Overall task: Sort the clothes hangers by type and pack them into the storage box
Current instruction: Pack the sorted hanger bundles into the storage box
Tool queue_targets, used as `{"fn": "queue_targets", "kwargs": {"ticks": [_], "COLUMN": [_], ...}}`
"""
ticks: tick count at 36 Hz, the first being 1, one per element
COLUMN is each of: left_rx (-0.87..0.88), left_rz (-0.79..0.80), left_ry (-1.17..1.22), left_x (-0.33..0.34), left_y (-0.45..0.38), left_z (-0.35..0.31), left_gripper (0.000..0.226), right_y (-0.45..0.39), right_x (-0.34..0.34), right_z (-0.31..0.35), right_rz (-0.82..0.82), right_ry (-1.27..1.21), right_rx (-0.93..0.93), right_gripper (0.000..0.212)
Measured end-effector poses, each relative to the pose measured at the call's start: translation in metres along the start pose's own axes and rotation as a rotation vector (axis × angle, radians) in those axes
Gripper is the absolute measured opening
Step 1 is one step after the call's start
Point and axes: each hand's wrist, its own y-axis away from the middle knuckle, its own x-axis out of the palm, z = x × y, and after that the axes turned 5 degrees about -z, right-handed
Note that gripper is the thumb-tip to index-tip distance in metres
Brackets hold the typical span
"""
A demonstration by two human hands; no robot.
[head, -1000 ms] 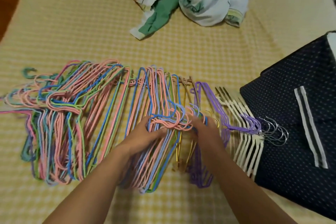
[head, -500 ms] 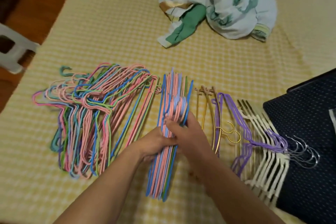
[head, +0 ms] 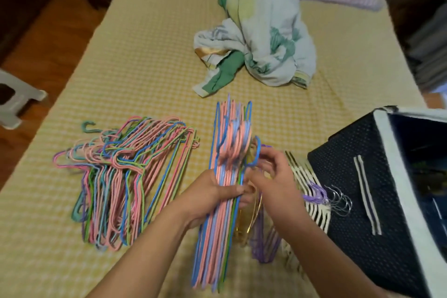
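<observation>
Bundle of hangers [head: 219, 203] held edge-on, long axis running away from the person, hooks facing right. Left hand [head: 209, 197] grips its middle; right hand [head: 271, 184] pinches the hooks.

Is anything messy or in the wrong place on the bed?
Yes. A crumpled white and green cloth lies bunched on the yellow checked bedsheet, and the loose pile of pastel wire hangers is tangled, hooks pointing different ways.

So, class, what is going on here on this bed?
A person is sorting hangers. The left hand holds a gathered bundle of pink, blue and green wire hangers upright, while the right hand works at its hooks. Another colourful pile lies to the left; the dark dotted fabric storage box waits on the right.
</observation>
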Motion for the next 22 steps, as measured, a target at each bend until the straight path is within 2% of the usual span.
{"fn": "queue_targets", "kwargs": {"ticks": [2, 5, 7, 10, 12, 14, 16, 17, 18, 19, 21, 22], "left_rx": [0.044, 0.152, 0.211, 0.237, 0.266, 0.324, 0.328, 0.306, 0.286, 0.302, 0.456, 0.578], "left_rz": [-0.007, 0.015, 0.085, 0.235, 0.252, 0.263, 0.273, 0.244, 0.143, -0.003, -0.267, -0.315], "left_ry": [-0.047, -0.189, -0.286, -0.397, -0.475, -0.738, -1.215, -1.454, -1.64, -1.728, -1.631, -1.523], "left_x": [0.023, 0.06, 0.084, 0.135, 0.165, 0.193, 0.218, 0.231, 0.244, 0.255, 0.284, 0.309], "left_y": [0.019, 0.049, 0.066, 0.092, 0.102, 0.11, 0.12, 0.128, 0.136, 0.143, 0.157, 0.163], "left_z": [-0.024, -0.055, -0.066, -0.085, -0.098, -0.117, -0.138, -0.148, -0.159, -0.168, -0.183, -0.187], "left_gripper": [0.024, 0.028, 0.023, 0.014, 0.015, 0.018, 0.038, 0.051, 0.062, 0.07, 0.073, 0.071], "right_y": [0.015, 0.041, 0.055, 0.076, 0.085, 0.095, 0.101, 0.102, 0.104, 0.105, 0.104, 0.106], "right_x": [-0.012, -0.036, -0.048, -0.082, -0.099, -0.119, -0.144, -0.161, -0.177, -0.195, -0.23, -0.252], "right_z": [0.016, 0.042, 0.061, 0.104, 0.123, 0.14, 0.153, 0.157, 0.165, 0.17, 0.182, 0.191], "right_rz": [-0.001, 0.253, 0.357, 0.387, 0.398, 0.37, 0.362, 0.384, 0.419, 0.455, 0.468, 0.468], "right_ry": [0.057, 0.02, -0.091, -0.28, -0.366, -0.402, -0.41, -0.427, -0.437, -0.431, -0.397, -0.378], "right_rx": [-0.013, 0.075, 0.154, 0.167, 0.088, -0.012, -0.046, -0.044, -0.041, -0.053, -0.099, -0.132], "right_gripper": [0.038, 0.033, 0.04, 0.044, 0.033, 0.021, 0.018, 0.018, 0.018, 0.019, 0.019, 0.02]}}
